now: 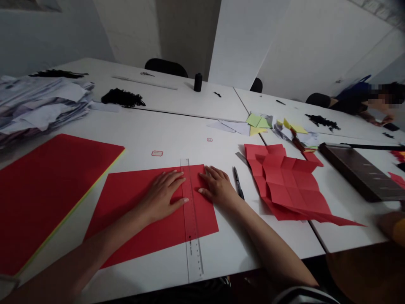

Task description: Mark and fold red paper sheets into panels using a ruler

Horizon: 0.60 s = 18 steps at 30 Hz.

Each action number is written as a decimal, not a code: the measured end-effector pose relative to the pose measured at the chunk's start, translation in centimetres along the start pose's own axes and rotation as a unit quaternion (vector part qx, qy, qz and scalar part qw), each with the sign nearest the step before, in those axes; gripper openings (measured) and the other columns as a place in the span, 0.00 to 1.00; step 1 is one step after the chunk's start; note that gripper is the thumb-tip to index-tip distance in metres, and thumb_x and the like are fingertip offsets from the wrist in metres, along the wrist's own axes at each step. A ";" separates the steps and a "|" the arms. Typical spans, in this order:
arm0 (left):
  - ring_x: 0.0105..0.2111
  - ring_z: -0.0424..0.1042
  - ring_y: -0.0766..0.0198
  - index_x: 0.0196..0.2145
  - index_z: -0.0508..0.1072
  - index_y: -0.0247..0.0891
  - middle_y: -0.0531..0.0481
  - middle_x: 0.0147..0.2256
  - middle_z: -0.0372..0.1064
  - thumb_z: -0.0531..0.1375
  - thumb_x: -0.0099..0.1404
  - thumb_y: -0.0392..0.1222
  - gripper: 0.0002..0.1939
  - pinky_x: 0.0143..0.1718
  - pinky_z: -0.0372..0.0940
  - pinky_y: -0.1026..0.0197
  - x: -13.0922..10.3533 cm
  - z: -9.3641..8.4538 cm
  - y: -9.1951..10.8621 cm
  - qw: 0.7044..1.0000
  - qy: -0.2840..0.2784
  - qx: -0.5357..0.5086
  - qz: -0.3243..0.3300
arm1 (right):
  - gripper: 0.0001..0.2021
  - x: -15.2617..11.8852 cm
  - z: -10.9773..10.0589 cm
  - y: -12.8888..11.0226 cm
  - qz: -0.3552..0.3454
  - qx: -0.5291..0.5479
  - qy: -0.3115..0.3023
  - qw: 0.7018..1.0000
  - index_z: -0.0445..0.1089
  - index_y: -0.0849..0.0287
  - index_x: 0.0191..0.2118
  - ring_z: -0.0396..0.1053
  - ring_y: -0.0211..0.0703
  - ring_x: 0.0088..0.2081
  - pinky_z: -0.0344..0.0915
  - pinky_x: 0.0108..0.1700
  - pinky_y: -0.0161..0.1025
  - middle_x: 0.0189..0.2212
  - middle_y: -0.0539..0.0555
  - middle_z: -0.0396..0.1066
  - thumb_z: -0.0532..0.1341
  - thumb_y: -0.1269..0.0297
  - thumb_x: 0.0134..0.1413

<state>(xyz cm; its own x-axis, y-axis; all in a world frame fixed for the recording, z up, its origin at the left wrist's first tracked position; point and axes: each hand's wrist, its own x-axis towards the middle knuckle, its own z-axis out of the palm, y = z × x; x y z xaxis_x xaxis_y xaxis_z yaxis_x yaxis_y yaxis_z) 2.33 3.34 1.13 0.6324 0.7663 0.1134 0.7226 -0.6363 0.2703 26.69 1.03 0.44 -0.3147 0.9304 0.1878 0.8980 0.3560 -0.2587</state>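
Note:
A red paper sheet (126,202) lies flat on the white table (152,264) in front of me. Across its right part runs a clear ruler (192,219), its near end past the paper's lower edge. My left hand (164,194) rests on the sheet with fingers spread, fingertips at the ruler's left side. On the other side, my right hand (218,185) lies at the sheet's right edge, fingers apart, its thumb and a finger reaching onto the paper. A black pen (238,183) is just right of that hand.
Stacked red sheets (60,181) lie at left, below a pile of papers (44,105). Creased red paper (291,181) and a dark paper cutter (357,171) are at right. Farther back are a black thread spool (198,82), coloured scraps (259,121) and a person (357,99).

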 end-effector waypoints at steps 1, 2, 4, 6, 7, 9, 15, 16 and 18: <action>0.64 0.53 0.48 0.60 0.62 0.39 0.44 0.64 0.55 0.54 0.66 0.59 0.31 0.64 0.51 0.41 0.0 0.0 0.0 1.000 0.001 0.003 0.002 | 0.28 -0.1 0.0 0.1 -0.004 -0.002 0.001 1.000 0.61 0.53 0.62 0.50 0.56 0.66 0.54 0.63 0.57 0.66 0.58 0.54 0.56 0.46 0.61; 0.64 0.53 0.49 0.60 0.62 0.40 0.44 0.64 0.55 0.54 0.66 0.59 0.31 0.63 0.51 0.41 0.0 0.0 0.0 1.000 0.002 0.005 0.003 | 0.28 -0.2 0.0 0.2 -0.007 -0.004 0.002 1.000 0.61 0.53 0.62 0.50 0.56 0.66 0.54 0.64 0.56 0.66 0.58 0.54 0.56 0.45 0.61; 0.64 0.53 0.50 0.60 0.62 0.40 0.45 0.64 0.55 0.53 0.66 0.59 0.31 0.63 0.51 0.42 0.1 0.0 -0.1 1.000 0.005 0.009 0.006 | 0.29 -0.3 0.1 0.4 -0.011 -0.008 0.003 1.000 0.61 0.54 0.62 0.50 0.56 0.66 0.54 0.64 0.56 0.66 0.58 0.54 0.56 0.45 0.61; 0.64 0.53 0.50 0.60 0.62 0.39 0.45 0.64 0.55 0.53 0.66 0.60 0.31 0.64 0.51 0.43 0.1 0.0 -0.1 1.000 0.010 0.010 0.010 | 0.28 -0.4 0.1 0.5 -0.013 -0.012 0.006 1.000 0.61 0.54 0.62 0.51 0.56 0.66 0.55 0.64 0.56 0.66 0.58 0.54 0.56 0.46 0.61; 0.64 0.53 0.51 0.60 0.62 0.39 0.45 0.64 0.55 0.53 0.66 0.60 0.31 0.64 0.50 0.43 0.1 0.0 -0.1 1.000 0.013 0.010 0.012 | 0.28 -0.4 0.2 0.5 -0.013 -0.014 0.008 1.000 0.61 0.54 0.62 0.51 0.56 0.66 0.55 0.64 0.56 0.66 0.58 0.54 0.56 0.46 0.61; 0.64 0.53 0.51 0.60 0.62 0.40 0.46 0.64 0.55 0.53 0.66 0.60 0.31 0.64 0.50 0.43 0.1 0.1 -0.2 1.000 0.016 0.007 0.013 | 0.28 -0.4 0.2 0.5 -0.014 -0.016 0.012 1.000 0.62 0.54 0.62 0.51 0.56 0.66 0.55 0.64 0.56 0.66 0.58 0.54 0.56 0.47 0.60; 0.64 0.53 0.51 0.59 0.62 0.40 0.46 0.63 0.56 0.54 0.66 0.59 0.30 0.65 0.49 0.44 0.0 0.3 -0.3 0.999 0.026 -0.007 0.020 | 0.27 -0.5 0.1 0.5 -0.016 -0.006 0.018 1.000 0.62 0.54 0.61 0.52 0.55 0.66 0.54 0.64 0.56 0.65 0.58 0.55 0.57 0.48 0.60; 0.64 0.53 0.51 0.59 0.62 0.40 0.46 0.63 0.56 0.54 0.66 0.58 0.29 0.65 0.49 0.44 0.0 0.3 -0.3 0.999 0.027 -0.009 0.023 | 0.27 -0.5 0.1 0.5 -0.015 -0.004 0.019 1.000 0.62 0.54 0.61 0.52 0.55 0.66 0.54 0.64 0.56 0.65 0.58 0.55 0.57 0.48 0.60; 0.64 0.52 0.51 0.60 0.62 0.40 0.47 0.63 0.56 0.54 0.66 0.58 0.29 0.65 0.49 0.45 0.1 0.3 -0.2 0.999 0.025 -0.015 0.025 | 0.27 -0.6 0.0 0.6 -0.011 0.001 0.017 1.000 0.62 0.53 0.61 0.52 0.55 0.66 0.54 0.64 0.56 0.65 0.58 0.55 0.58 0.48 0.60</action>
<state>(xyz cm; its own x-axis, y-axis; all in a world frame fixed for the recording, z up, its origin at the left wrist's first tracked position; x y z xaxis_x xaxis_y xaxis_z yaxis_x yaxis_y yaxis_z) 2.36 3.55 0.84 0.6524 0.7374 0.1750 0.6810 -0.6717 0.2915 27.42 0.70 0.14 -0.3240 0.9188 0.2254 0.8904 0.3767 -0.2556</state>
